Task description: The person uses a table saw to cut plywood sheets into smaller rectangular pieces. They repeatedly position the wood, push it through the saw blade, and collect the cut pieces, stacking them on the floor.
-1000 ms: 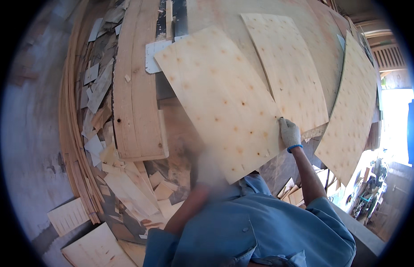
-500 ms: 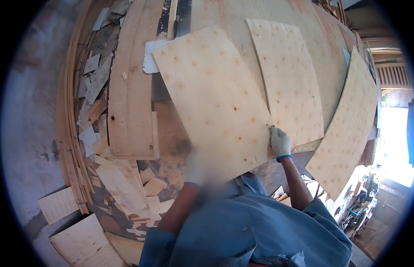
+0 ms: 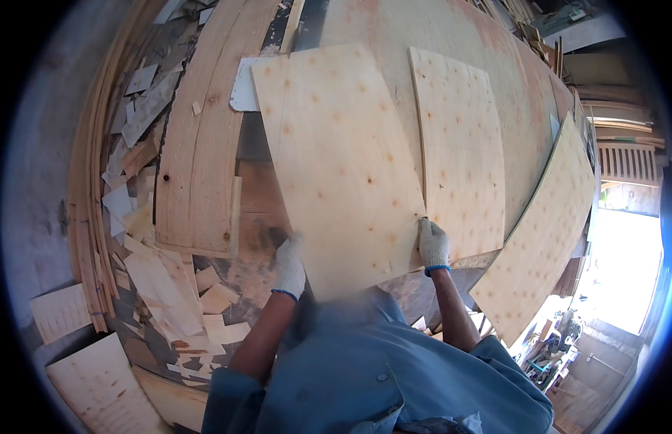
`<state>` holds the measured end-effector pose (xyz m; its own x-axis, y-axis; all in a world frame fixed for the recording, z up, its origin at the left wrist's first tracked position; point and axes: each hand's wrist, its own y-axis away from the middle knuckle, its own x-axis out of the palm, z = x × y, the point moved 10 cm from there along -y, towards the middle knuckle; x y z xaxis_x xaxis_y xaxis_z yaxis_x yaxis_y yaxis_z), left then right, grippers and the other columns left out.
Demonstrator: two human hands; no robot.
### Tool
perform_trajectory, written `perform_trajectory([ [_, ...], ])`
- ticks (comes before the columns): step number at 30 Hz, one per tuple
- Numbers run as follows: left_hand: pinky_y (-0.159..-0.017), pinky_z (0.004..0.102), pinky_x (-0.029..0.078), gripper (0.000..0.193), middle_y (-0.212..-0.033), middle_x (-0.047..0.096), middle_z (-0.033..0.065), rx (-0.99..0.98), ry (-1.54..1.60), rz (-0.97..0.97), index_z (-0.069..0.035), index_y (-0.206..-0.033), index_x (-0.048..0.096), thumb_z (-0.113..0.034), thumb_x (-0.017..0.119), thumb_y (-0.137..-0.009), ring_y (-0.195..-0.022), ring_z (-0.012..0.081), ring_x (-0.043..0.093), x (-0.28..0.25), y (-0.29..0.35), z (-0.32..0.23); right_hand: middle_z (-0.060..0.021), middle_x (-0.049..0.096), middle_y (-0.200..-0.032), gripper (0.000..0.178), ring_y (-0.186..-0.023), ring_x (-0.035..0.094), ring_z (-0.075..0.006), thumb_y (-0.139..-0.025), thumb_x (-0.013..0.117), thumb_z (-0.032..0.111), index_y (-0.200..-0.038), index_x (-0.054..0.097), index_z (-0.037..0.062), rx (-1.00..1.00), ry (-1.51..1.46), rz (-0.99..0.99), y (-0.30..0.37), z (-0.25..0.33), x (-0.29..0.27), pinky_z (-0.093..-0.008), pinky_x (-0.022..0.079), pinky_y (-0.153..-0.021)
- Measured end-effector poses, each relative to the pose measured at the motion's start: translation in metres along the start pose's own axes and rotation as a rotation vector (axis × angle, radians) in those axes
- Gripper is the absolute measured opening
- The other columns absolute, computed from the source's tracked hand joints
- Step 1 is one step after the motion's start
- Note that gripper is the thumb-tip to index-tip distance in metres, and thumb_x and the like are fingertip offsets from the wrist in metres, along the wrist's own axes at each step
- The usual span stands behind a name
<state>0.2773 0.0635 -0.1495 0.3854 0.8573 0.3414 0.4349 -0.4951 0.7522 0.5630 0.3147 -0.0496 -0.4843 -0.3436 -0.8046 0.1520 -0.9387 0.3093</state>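
Observation:
A pale plywood sheet (image 3: 339,159) with brown knots slants up and away from my body, its near end by my blue shirt. My left hand (image 3: 289,269), in a white knit glove with a blue cuff, is closed on its left edge near the bottom. My right hand (image 3: 434,244), gloved the same way, pinches the sheet's right edge; the fingers behind it are hidden. Just right of the held sheet a second plywood sheet (image 3: 462,152) lies on the large worktop. Farther right a third plywood sheet (image 3: 542,239) stretches over the worktop's near edge.
Under and beyond the sheets spreads a large worn worktop (image 3: 430,29). A long wooden board (image 3: 198,159) lies to the left. Wood offcuts (image 3: 159,282) and long thin strips (image 3: 86,217) crowd the left side. A cluttered heap (image 3: 556,347) sits at the lower right, near a bright opening (image 3: 614,267).
The view has shifted, so most things appear farther left. The held sheet is tilted a little more upright. My left hand, blurred before, now shows clearly at the sheet's left edge.

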Motion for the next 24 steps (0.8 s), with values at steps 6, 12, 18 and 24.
perform_trajectory([
  [6,-0.076,0.0316,0.052,0.037,-0.101,0.063,0.0066,0.024,0.012,-0.032,0.001,-0.113,0.061,-0.031,0.056,-0.096,-0.089,0.0160,0.062,0.003,0.002,-0.013,-0.0262,0.064,-0.087,0.047,-0.083,0.059,-0.0441,-0.097,0.043,0.041,-0.088,0.063,-0.0014,0.194,-0.072,0.054,0.006,0.007,0.000,-0.0473,0.045,-0.073],
  [12,-0.076,0.0311,0.053,0.036,-0.102,0.064,0.0065,-0.052,-0.033,-0.043,0.002,-0.115,0.060,-0.029,0.054,-0.096,-0.088,0.0164,0.063,-0.005,0.030,-0.019,-0.0269,0.062,-0.089,0.045,-0.082,0.060,-0.0440,-0.098,0.043,0.038,-0.089,0.061,-0.0022,-0.034,0.026,0.033,0.039,0.017,0.004,-0.0470,0.045,-0.071],
  [18,-0.091,0.0370,0.053,0.050,-0.121,0.062,0.0122,-0.013,-0.032,0.002,0.004,-0.128,0.052,-0.038,0.052,-0.100,-0.106,0.0213,0.062,-0.030,0.020,-0.003,-0.0282,0.059,-0.083,0.046,-0.078,0.060,-0.0424,-0.099,0.044,0.038,-0.089,0.060,-0.0037,0.193,-0.067,0.109,0.048,0.005,0.010,-0.0463,0.045,-0.070],
  [24,-0.091,0.0373,0.053,0.050,-0.119,0.063,0.0113,-0.008,-0.022,0.076,0.003,-0.126,0.054,-0.039,0.055,-0.099,-0.106,0.0211,0.062,-0.019,0.007,-0.013,-0.0285,0.058,-0.080,0.045,-0.076,0.059,-0.0419,-0.098,0.046,0.038,-0.090,0.061,-0.0042,0.154,-0.097,0.045,0.038,0.017,0.006,-0.0453,0.045,-0.070],
])
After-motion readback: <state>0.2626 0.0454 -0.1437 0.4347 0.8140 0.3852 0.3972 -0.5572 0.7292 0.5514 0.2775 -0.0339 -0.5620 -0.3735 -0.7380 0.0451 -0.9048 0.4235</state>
